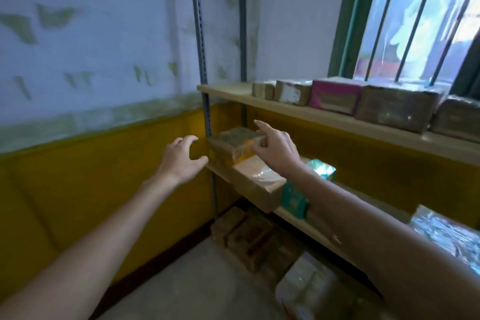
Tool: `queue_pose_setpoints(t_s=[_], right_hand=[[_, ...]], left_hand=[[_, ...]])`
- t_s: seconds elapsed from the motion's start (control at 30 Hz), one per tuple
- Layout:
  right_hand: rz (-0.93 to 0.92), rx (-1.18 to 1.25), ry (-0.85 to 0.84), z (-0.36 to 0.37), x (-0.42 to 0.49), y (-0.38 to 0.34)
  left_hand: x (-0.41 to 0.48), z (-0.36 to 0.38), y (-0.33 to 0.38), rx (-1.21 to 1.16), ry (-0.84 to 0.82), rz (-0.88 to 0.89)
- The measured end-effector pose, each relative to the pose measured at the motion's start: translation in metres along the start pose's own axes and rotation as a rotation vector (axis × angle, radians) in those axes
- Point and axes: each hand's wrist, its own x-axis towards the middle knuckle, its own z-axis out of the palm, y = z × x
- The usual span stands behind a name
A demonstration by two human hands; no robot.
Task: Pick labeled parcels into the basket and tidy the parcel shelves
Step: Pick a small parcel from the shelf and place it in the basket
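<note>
Item: brown taped parcel, middle shelf, left end. Left hand and right hand spread, flanking it, empty. Step judged: reaching; next, close both palms and lift.

Open hands flank brown parcel on shelf.

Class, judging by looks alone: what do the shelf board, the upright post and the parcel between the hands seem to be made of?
Shelf board: likely wood or laminate; matte, pale tan. Upright post: probably painted metal; grey, slotted. Parcel: apparently cardboard under glossy tape or film; brown, with glints.
</note>
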Motion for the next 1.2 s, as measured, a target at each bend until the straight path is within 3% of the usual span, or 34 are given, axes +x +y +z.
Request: queue_pose_setpoints(t_s=[0.1, 0.23, 0.5, 0.77, 0.93, 1.07, 1.2], right_hand=[[-0.069, -0.040, 0.074, 0.011, 0.054, -0.043], [-0.064, -0.106, 0.053, 0.027, 0.098, -0.081], [-0.088, -0.184, 0.095, 0.008, 0.174, -0.098], [0.009, -0.287, 0.095, 0.023, 0.233, -0.026], [0.075, -0.343, 0.151, -0.002, 0.295, 0.009], [0.141, -0.357, 0.221, -0.017, 0.328, 0.029], [0.158, -0.563, 0.171, -0.020, 0.335, 0.054]], left_hand=[[0.041, -0.047, -0.019, -0.033, 0.071, 0.044], [0.073, -0.081, -0.034, -0.030, 0.032, 0.110], [0.130, -0.110, -0.037, -0.081, 0.017, 0.193], [0.219, -0.049, -0.036, -0.124, -0.088, 0.242], [0.293, -0.008, -0.016, -0.161, -0.191, 0.332], [0.345, 0.013, -0.003, -0.165, -0.181, 0.421], [0.380, 0.049, 0.007, -0.216, -0.231, 0.499]])
